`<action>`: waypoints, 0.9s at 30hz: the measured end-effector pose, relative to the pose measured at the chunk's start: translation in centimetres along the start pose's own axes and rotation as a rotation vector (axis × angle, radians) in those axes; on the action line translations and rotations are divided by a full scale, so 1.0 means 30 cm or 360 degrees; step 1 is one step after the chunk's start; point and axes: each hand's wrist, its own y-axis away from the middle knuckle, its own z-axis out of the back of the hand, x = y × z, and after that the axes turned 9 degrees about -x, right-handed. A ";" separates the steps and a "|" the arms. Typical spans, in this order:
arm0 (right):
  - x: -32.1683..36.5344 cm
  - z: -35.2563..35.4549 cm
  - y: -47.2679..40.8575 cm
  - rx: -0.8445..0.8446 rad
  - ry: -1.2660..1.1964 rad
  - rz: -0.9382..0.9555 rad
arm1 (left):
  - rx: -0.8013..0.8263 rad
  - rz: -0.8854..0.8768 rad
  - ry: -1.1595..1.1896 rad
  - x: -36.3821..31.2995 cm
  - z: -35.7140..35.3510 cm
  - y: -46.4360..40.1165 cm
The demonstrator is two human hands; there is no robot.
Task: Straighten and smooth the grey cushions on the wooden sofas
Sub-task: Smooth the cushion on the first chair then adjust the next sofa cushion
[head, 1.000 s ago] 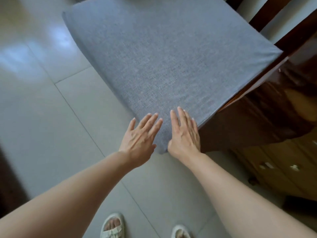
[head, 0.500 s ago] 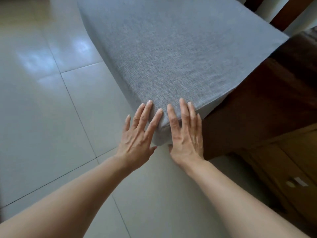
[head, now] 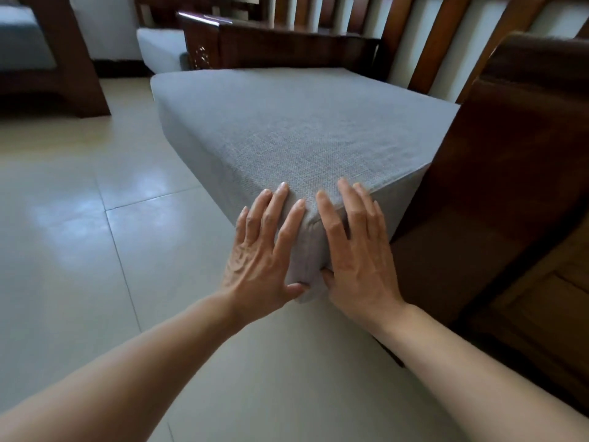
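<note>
Grey cushion (head: 302, 129) on the wooden sofa (head: 510, 173), near corner wedged between left hand (head: 264, 250), fingers straight and slightly spread on the front face, and right hand (head: 357, 250), fingers likewise flat on the end face; long axis running away from both hands, equally near.

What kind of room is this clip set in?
Probably a home living room. Dark wooden sofa frames with slatted backs hold grey cushions, a second seat stands farther back, and the floor is glossy pale tile. Both hands, left and right, press the near cushion's corner.
</note>
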 end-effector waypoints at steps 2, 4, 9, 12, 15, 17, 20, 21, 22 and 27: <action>0.001 -0.008 0.018 -0.0016 -0.0015 0.0046 | -0.0021 -0.0052 -0.0018 0.005 -0.011 0.013; 0.001 -0.023 0.048 -0.0056 0.0016 0.0123 | -0.0045 -0.0086 -0.0044 0.010 -0.020 0.030; -0.018 -0.082 0.128 -0.0190 0.0329 0.0258 | -0.0065 -0.0163 -0.0135 0.009 -0.034 0.073; -0.068 -0.147 0.166 -0.0269 0.0423 0.0324 | -0.0085 -0.0190 -0.0209 0.013 -0.083 0.112; -0.118 -0.215 0.216 -0.0256 0.0488 0.0310 | -0.0207 -0.0154 -0.0161 0.004 -0.145 0.126; -0.128 -0.246 0.221 -0.0316 0.0472 0.0303 | -0.0353 -0.0157 -0.0086 0.000 -0.176 0.116; -0.149 -0.271 0.189 -0.0482 0.0338 0.0288 | -0.0508 -0.0166 -0.0035 0.003 -0.193 0.099; -0.162 -0.275 0.179 -0.0533 0.0309 0.0286 | -0.0539 -0.0158 -0.0033 0.003 -0.193 0.096; -0.174 -0.274 0.171 -0.0577 0.0293 0.0287 | -0.0558 -0.0145 -0.0034 0.002 -0.188 0.091; -0.180 -0.247 0.141 -0.0612 0.0240 0.0317 | -0.0528 -0.0103 -0.0068 0.000 -0.151 0.057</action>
